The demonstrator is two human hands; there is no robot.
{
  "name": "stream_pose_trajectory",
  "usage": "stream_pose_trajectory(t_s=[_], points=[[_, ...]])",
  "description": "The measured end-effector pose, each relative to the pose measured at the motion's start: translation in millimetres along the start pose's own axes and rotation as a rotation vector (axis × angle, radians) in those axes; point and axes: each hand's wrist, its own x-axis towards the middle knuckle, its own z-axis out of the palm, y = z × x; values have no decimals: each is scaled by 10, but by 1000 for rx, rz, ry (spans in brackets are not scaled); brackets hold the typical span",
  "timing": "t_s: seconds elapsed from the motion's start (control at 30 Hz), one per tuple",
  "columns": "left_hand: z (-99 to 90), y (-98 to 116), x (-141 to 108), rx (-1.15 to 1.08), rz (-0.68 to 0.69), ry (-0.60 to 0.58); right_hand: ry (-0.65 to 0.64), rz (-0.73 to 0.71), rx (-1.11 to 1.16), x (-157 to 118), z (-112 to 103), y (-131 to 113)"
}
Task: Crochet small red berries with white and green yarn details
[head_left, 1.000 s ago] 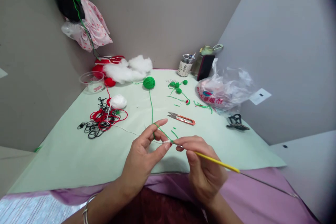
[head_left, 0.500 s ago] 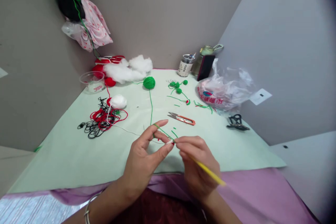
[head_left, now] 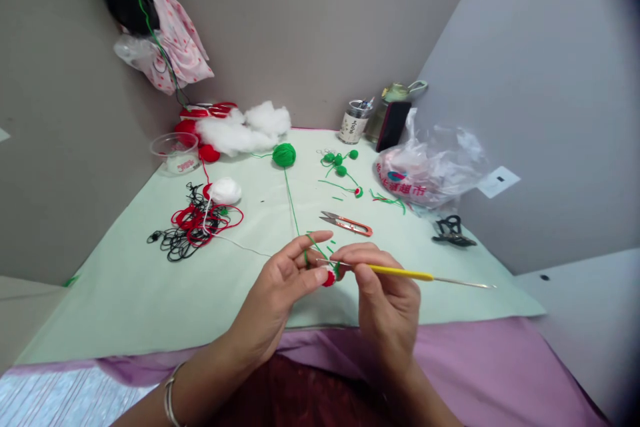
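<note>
Between thumb and fingers, my left hand (head_left: 280,287) pinches a small crochet piece (head_left: 328,276) of red, white and green yarn. Green yarn (head_left: 294,203) runs from the green yarn ball (head_left: 285,155) and loops over the raised fingers of that hand. My right hand (head_left: 387,300) is closed round a crochet hook (head_left: 405,273) with a yellow handle and a metal tip at each end. The hook lies nearly level, its left tip at the green yarn by the piece. Thread snips (head_left: 346,223) with orange handles lie just beyond the hands.
Tangled black and red yarn (head_left: 193,223) and a white yarn ball (head_left: 225,191) lie left. White stuffing (head_left: 240,131) and a clear tub (head_left: 175,152) are behind. Small green crocheted balls (head_left: 341,170), a pen can (head_left: 354,122), a phone (head_left: 393,127), a plastic bag (head_left: 425,167) and a black clip (head_left: 453,232) stand or lie right.
The hook has swung from slanting down toward me to nearly level, pointing right. The crochet piece has turned, showing more red and white. Both hands shifted slightly.
</note>
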Motion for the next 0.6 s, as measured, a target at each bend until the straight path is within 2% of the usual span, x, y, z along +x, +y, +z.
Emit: stream_pose_trajectory(t_s=[0.23,0.33,0.5,0.6], points=[[-30,15,4,82,40,68,-6,97,88,4,-71,24],[-45,8,9,150,79,71,-15,73,58,3,-74,-24],[-71,-49,6,372,237,131,-91,-195,-239,-57,-81,-67],[-44,-70,-7,301,218,153,-168,-413,-509,-112,-107,-1]])
